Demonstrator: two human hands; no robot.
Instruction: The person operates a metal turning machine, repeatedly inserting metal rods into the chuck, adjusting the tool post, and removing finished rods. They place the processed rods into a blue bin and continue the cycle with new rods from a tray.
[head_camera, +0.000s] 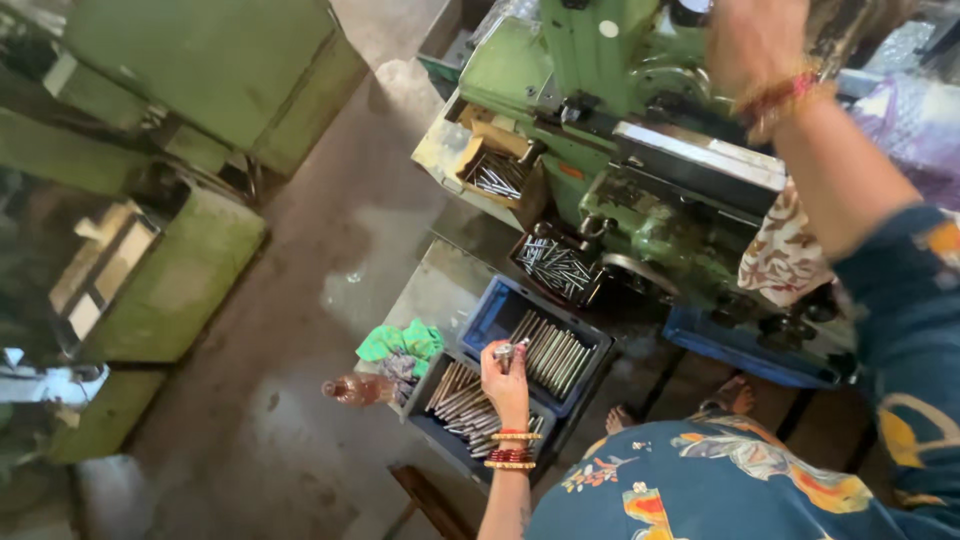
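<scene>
Nearest: the person's patterned blue sleeve and lap, lower right.

Left hand (507, 385): low, over the crates, bangles at the wrist. Fingers closed around a short metal rod (508, 350), which is held up just above the divide between the two crates.

Grey crate (425, 425): under the left wrist, filled with metal rods lying side by side. Beside it, a blue crate (492, 312) with a second lot of rods, likewise laid parallel.

Green cloth (402, 341): bunched just left of the grey crate. A brown bottle (350, 389) lies on its side on the floor beside it.

Black tray (555, 268): farther up, at the foot of the machine, holding loose thin pins. A small box (497, 172) of similar pins sits on the machine's ledge.

Green lathe (600, 110): upper middle. A printed rag (785, 255) hangs at its right.

Right hand (752, 40): raised at the top of the lathe, blurred; whether its fingers are open or closed cannot be told.

Risk, as a judgement: the rod is held by one hand only, over mixed stock; a loose hold could drop it into the wrong crate. The hanging rag and loose sleeve near the lathe could catch if any part turns.
</scene>
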